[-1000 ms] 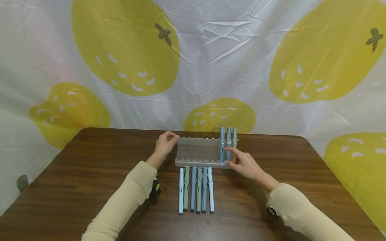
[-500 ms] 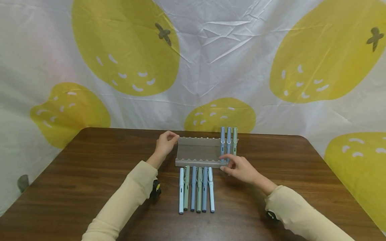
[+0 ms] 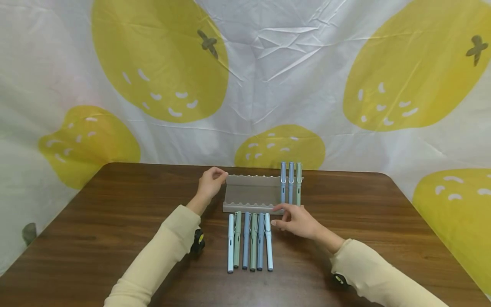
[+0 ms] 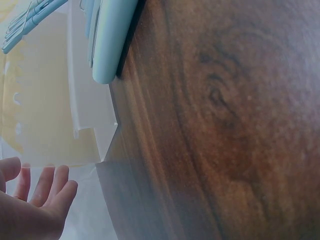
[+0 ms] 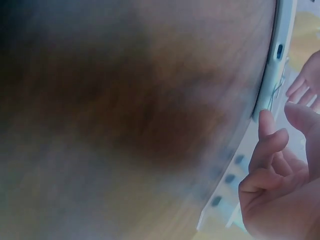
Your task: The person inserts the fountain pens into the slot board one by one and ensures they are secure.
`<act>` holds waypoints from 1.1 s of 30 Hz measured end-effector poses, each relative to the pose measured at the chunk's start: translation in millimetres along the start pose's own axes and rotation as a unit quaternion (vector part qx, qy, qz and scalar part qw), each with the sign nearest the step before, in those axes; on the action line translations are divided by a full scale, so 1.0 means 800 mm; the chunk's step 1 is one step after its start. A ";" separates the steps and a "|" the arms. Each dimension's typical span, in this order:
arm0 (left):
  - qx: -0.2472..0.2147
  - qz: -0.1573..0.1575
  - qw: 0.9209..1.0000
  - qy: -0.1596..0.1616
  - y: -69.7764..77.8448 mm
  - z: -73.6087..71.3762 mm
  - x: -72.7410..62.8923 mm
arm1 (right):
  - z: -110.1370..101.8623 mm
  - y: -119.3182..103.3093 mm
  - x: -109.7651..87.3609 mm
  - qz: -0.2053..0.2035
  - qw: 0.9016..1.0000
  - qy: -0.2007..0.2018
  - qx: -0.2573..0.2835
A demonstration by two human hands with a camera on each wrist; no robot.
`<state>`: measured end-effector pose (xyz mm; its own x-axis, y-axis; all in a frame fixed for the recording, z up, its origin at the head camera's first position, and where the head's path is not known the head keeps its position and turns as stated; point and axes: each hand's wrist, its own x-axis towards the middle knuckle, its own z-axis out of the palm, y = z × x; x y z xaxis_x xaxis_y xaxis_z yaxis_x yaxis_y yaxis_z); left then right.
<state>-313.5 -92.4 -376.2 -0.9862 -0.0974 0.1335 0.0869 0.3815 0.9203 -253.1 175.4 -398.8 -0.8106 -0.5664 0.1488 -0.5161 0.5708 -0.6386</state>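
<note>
My left hand [image 3: 210, 184] pinches the back left corner of a clear pen rack [image 3: 251, 194] with scalloped edges. In the left wrist view, its fingers [image 4: 62, 192] lie at the rack's side. Three capped pens stand in the right slots: two blue pens [image 3: 283, 175] and a green pen [image 3: 298, 177]. Several more pens lie in a row before the rack. My right hand [image 3: 301, 221] hovers by the cap of the rightmost light blue pen [image 3: 269, 247], thumb and index finger apart, holding nothing. The right wrist view shows an index fingertip close to that pen [image 5: 275, 65].
Left of the light blue pen lie a blue pen [image 3: 260, 249], a green pen [image 3: 253, 251], another blue pen [image 3: 246, 245], another green pen [image 3: 237, 245] and a second light blue pen [image 3: 230, 251]. A lemon-print cloth [image 3: 245, 85] hangs behind the brown table [image 3: 153, 192].
My right hand has moved left and toward me, from the blue pen in the rack to the rightmost pen on the table. The left hand stays at the rack corner.
</note>
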 end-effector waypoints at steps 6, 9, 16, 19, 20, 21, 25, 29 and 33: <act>0.000 0.002 1.000 0.000 0.001 0.000 0.000 | 0.007 -0.005 0.000 0.000 0.999 -0.010 -0.033; 0.001 0.001 1.000 0.000 0.001 0.000 0.000 | 0.010 -0.007 -0.001 0.011 0.998 -0.009 -0.056; 0.002 -0.001 1.000 0.000 0.000 0.001 -0.001 | 0.012 -0.011 -0.002 0.033 0.998 -0.025 -0.047; 0.003 0.000 1.000 0.001 0.000 0.001 -0.001 | 0.011 -0.012 -0.002 0.032 0.998 -0.039 -0.022; 0.003 0.000 1.000 0.002 0.000 0.001 -0.001 | 0.011 -0.012 -0.002 0.031 0.998 -0.044 -0.016; 0.003 0.001 1.000 0.003 0.001 0.001 -0.001 | 0.011 -0.012 -0.002 0.030 0.998 -0.049 -0.013; 0.004 0.002 1.000 0.004 0.001 0.001 -0.001 | 0.010 -0.013 -0.002 0.033 0.998 -0.061 -0.010; 0.002 0.001 1.000 0.005 0.001 0.002 -0.001 | 0.011 -0.016 -0.002 0.048 0.996 -0.068 -0.013; 0.000 0.000 1.000 0.005 0.001 0.002 -0.001 | 0.012 -0.017 -0.002 0.047 0.996 -0.070 -0.015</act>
<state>-313.0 -90.8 -375.7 -0.9847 -0.1072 0.1371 0.0867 0.3812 0.9204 -241.9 162.9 -397.5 -0.8108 -0.5851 -0.0187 -0.4490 0.6421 -0.6213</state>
